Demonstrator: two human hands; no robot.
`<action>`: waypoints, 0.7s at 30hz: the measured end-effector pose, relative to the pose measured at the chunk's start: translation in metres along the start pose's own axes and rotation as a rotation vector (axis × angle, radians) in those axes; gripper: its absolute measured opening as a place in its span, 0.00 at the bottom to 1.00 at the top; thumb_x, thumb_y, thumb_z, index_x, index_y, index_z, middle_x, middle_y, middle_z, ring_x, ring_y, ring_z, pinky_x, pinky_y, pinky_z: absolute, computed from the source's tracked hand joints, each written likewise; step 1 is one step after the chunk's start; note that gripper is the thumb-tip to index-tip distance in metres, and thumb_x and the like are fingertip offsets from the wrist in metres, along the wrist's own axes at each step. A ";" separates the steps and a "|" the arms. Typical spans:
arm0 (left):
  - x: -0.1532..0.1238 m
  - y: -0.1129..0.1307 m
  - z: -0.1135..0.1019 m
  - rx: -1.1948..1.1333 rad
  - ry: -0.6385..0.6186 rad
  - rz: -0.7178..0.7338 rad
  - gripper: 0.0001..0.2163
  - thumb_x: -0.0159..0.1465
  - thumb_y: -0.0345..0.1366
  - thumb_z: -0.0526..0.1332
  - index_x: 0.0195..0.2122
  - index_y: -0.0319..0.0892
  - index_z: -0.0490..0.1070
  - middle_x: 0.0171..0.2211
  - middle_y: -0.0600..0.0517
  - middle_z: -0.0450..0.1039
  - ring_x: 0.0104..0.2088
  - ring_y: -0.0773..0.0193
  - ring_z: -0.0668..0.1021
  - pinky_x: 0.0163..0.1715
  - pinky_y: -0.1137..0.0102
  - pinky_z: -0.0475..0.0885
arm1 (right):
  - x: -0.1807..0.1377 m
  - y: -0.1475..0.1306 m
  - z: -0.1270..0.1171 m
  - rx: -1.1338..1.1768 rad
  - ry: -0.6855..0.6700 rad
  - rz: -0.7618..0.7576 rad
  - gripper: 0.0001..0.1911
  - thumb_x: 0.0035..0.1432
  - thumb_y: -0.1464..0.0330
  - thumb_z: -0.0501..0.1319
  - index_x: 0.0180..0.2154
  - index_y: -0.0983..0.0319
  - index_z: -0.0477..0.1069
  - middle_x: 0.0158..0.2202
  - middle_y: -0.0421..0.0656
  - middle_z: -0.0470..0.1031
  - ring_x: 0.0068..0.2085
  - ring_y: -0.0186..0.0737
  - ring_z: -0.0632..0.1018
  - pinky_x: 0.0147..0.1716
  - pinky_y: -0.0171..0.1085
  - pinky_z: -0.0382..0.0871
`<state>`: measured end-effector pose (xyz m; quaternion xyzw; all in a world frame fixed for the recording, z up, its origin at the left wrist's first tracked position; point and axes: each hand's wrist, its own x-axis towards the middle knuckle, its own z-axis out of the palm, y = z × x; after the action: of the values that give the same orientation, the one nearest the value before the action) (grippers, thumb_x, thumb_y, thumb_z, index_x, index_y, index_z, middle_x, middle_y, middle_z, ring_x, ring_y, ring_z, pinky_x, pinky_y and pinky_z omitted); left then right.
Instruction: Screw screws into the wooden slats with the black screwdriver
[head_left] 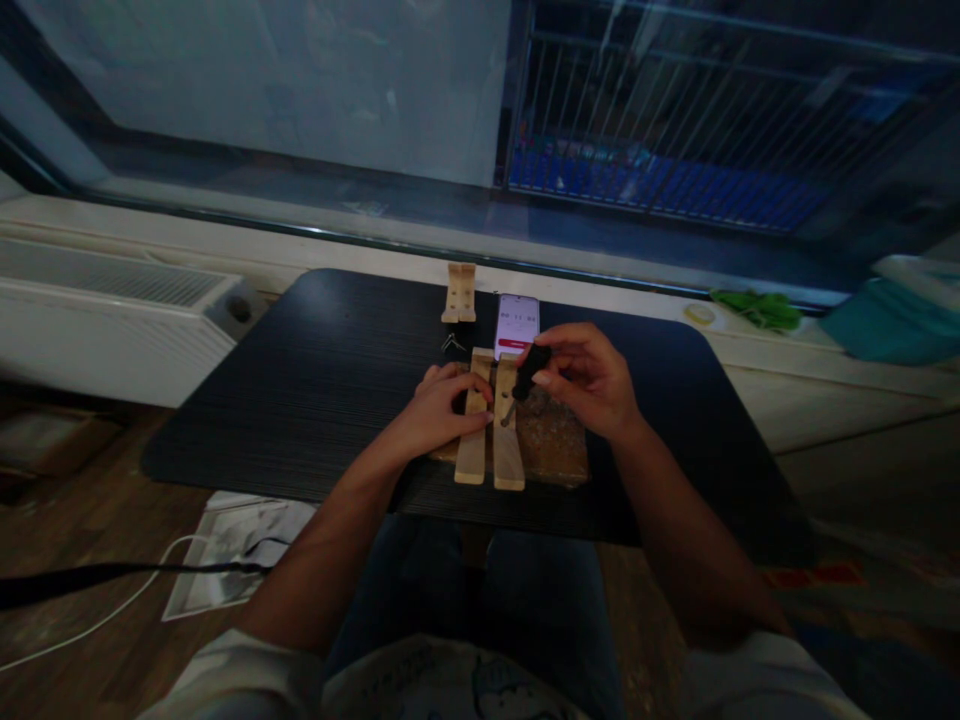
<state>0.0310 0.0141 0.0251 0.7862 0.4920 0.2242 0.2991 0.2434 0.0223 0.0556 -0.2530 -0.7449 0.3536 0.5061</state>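
Note:
Two pale wooden slats [508, 450] lie side by side on a brown board [555, 445] in the middle of a black table [300, 400]. My left hand [439, 410] rests on the left slat, fingers curled over it and pressing it down. My right hand [589, 380] grips a short black-handled screwdriver [525, 378], held tilted with its tip on the right slat. Just behind the slats lies a lit phone [516, 325].
Another small wooden piece [459, 292] and some small metal parts [452, 343] lie further back on the table. A white radiator [112, 320] stands at the left. On the floor lie papers [232, 550] and cables. Green and teal items [757, 308] sit on the window ledge.

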 end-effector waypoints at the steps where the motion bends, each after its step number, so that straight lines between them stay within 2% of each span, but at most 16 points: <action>1: 0.000 0.000 0.000 0.002 0.000 -0.002 0.07 0.57 0.35 0.65 0.38 0.44 0.75 0.40 0.51 0.66 0.47 0.52 0.67 0.53 0.56 0.62 | 0.000 0.000 0.000 -0.016 0.003 -0.001 0.15 0.56 0.66 0.66 0.45 0.52 0.69 0.36 0.36 0.74 0.22 0.26 0.67 0.18 0.30 0.63; 7: 0.000 0.001 -0.001 0.001 -0.004 -0.003 0.07 0.57 0.36 0.65 0.37 0.45 0.75 0.41 0.51 0.66 0.48 0.52 0.67 0.54 0.55 0.61 | -0.001 0.004 0.002 -0.091 0.044 -0.014 0.15 0.54 0.63 0.68 0.44 0.52 0.70 0.32 0.35 0.72 0.22 0.28 0.68 0.19 0.32 0.64; 12: 0.000 0.002 -0.001 0.000 -0.007 0.002 0.07 0.57 0.36 0.65 0.37 0.44 0.75 0.42 0.51 0.66 0.48 0.53 0.66 0.54 0.56 0.61 | -0.001 0.007 0.003 -0.106 0.083 -0.063 0.17 0.52 0.63 0.69 0.44 0.49 0.70 0.35 0.35 0.71 0.24 0.29 0.68 0.18 0.31 0.64; 21: -0.001 0.003 -0.001 0.002 0.000 -0.007 0.08 0.57 0.37 0.65 0.38 0.45 0.75 0.41 0.51 0.67 0.49 0.52 0.67 0.54 0.56 0.62 | -0.002 0.005 0.007 -0.116 0.157 -0.042 0.20 0.48 0.61 0.71 0.42 0.51 0.68 0.36 0.37 0.68 0.24 0.29 0.67 0.16 0.31 0.63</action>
<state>0.0317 0.0126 0.0279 0.7847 0.4952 0.2225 0.2993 0.2373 0.0224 0.0486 -0.2931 -0.7273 0.2785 0.5545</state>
